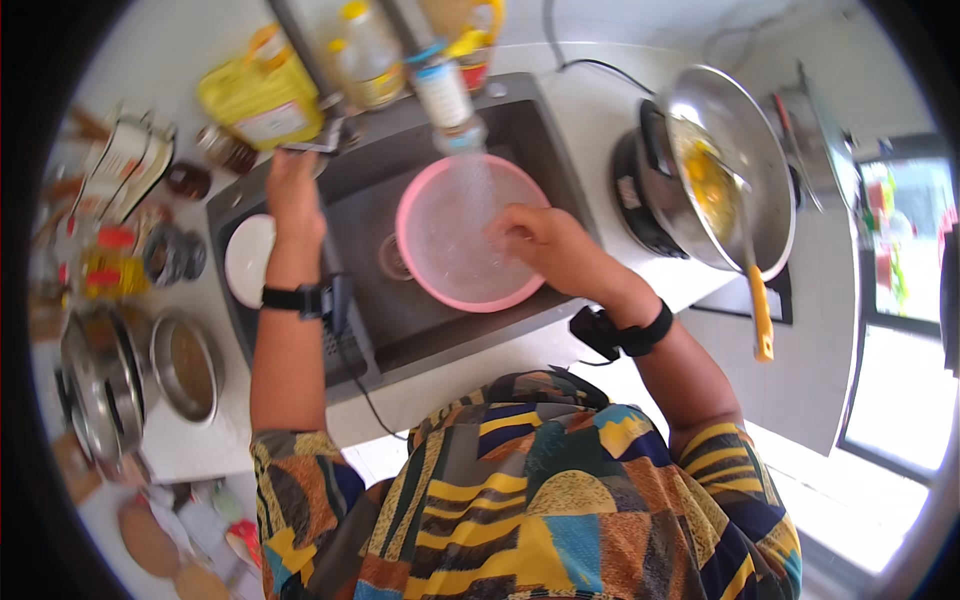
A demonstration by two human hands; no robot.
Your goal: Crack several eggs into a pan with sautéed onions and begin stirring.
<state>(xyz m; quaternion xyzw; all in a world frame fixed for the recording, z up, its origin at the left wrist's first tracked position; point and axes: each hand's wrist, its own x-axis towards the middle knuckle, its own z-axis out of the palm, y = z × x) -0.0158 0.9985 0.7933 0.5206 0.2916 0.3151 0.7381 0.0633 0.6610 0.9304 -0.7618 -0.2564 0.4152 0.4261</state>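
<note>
Water runs from a faucet with a filter head (pixel 448 97) into a pink plastic basin (pixel 450 255) in the dark sink (pixel 360 225). My right hand (pixel 536 240) is over the basin's right side beside the stream, fingers curled and blurred; nothing can be made out in it. At the sink's back left, my left hand (pixel 294 187) reaches to the metal faucet lever (pixel 311 146); its fingertips are at the lever, though the exact grip is hard to tell. A white bowl (pixel 250 259) sits at the sink's left end, partly behind my left forearm.
Right of the sink, a steel wok (pixel 757 202) on a black cooker (pixel 634 195) holds yellow food, with a yellow-handled spatula (pixel 761 315) across its rim. Oil jugs (pixel 262 97) and bottles (pixel 367 60) line the back. On the left stand jars (pixel 225 150), a steel bowl (pixel 214 367) and a lidded pot (pixel 101 382).
</note>
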